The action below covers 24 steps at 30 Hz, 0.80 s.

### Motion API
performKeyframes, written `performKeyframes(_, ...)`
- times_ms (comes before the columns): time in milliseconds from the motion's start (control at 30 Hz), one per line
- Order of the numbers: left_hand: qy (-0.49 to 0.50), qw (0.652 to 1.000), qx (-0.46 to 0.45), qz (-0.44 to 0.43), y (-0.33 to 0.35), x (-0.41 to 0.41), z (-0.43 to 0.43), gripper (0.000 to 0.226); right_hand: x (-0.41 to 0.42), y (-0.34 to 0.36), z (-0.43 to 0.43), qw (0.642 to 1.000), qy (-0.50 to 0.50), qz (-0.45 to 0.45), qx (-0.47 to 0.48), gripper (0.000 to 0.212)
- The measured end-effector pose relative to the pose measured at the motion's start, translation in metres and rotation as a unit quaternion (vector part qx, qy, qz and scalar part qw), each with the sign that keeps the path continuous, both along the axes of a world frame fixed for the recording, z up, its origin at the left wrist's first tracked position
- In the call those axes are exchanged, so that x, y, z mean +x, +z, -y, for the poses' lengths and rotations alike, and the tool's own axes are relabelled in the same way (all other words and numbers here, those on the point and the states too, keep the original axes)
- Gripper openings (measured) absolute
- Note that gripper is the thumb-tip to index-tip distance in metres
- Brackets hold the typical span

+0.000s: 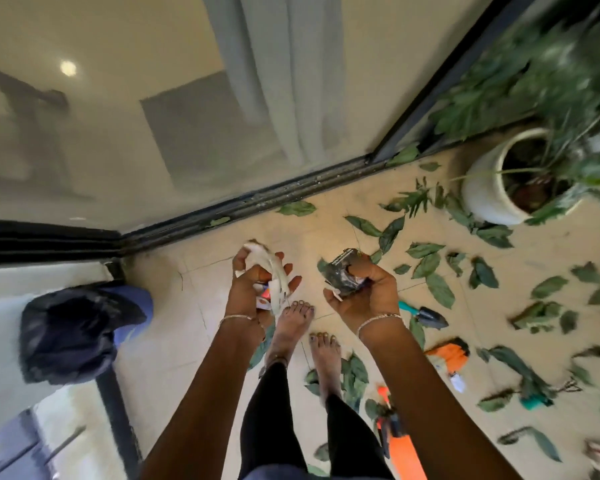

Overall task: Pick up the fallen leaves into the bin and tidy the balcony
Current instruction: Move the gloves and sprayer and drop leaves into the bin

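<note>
Fallen leaves (440, 289) strewn green across the pale floor tiles (194, 306), centre right of the frame to the right edge, none yet in hand. At centre, left hand (257, 284) clutching a wad of crumpled white paper (269, 265), fingers and thumb curled round it. Just beside it, right hand (364, 289) wrapped tight round a crushed dark packet (342, 271). Both held above bare feet (293, 327).

At lower left, well apart from the hands, the bin (70, 327), lined with a dark bag and apparently gaping upward. Near the right wrist on the tiles, a teal-handled trowel (426, 317); below that, an orange tool (451, 353) among more leaves. At upper right, a white plant pot (482, 202) ringed by litter, beside the sliding-door track (274, 199).

Step in hand, by the look of it: clearing rubbish ahead of the leaves. Best done by swinging both handfuls left until squarely over the bag's mouth, then letting go low, so loose paper scraps cannot flutter back onto the tiles. Worth keeping the grip firm on the wad until then, and stepping wide of the trowel.
</note>
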<state>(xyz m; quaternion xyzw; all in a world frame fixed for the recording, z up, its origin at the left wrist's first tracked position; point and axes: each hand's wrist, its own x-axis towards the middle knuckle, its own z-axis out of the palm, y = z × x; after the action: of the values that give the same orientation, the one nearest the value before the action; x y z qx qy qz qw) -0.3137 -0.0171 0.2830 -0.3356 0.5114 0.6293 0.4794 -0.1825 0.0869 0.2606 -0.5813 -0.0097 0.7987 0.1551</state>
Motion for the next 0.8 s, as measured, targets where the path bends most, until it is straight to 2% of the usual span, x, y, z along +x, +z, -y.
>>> performKeyframes(100,0.035,0.998,0.052,-0.026,0.066,-0.004,0.021,0.035,-0.001,0.076,0.014,0.999,0.009,-0.049,0.006,0.039)
performKeyframes(167,0.054,0.997,0.056,-0.03,0.108,-0.003,0.044,0.039,0.0,0.129,0.024,0.997,0.008,-0.073,0.01,0.032)
performKeyframes(267,0.108,0.985,0.123,-0.051,0.169,-0.003,0.073,0.034,0.003,0.199,0.035,0.996,0.004,-0.086,0.021,0.021)
performKeyframes(367,0.107,0.968,0.208,-0.088,0.235,0.003,0.109,0.016,0.007,0.263,0.045,0.991,0.012,-0.124,0.046,0.016)
performKeyframes(433,0.114,0.961,0.228,-0.108,0.273,0.009,0.135,0.036,0.009,0.301,0.054,0.984,0.03,-0.164,0.062,0.013)
performKeyframes(533,0.181,0.948,0.22,-0.138,0.32,0.023,0.171,0.029,0.012,0.337,0.065,0.976,0.066,-0.198,0.066,0.009)
performKeyframes(667,0.269,0.934,0.19,-0.139,0.342,0.026,0.238,0.029,-0.001,0.37,0.087,0.969,0.161,-0.177,0.059,0.036)
performKeyframes(767,0.311,0.929,0.174,-0.102,0.328,0.014,0.292,0.067,-0.024,0.382,0.109,0.958,0.236,-0.147,0.069,0.036)
performKeyframes(800,0.33,0.925,0.163,-0.093,0.325,0.01,0.308,0.071,-0.035,0.385,0.118,0.955,0.252,-0.137,0.068,0.032)
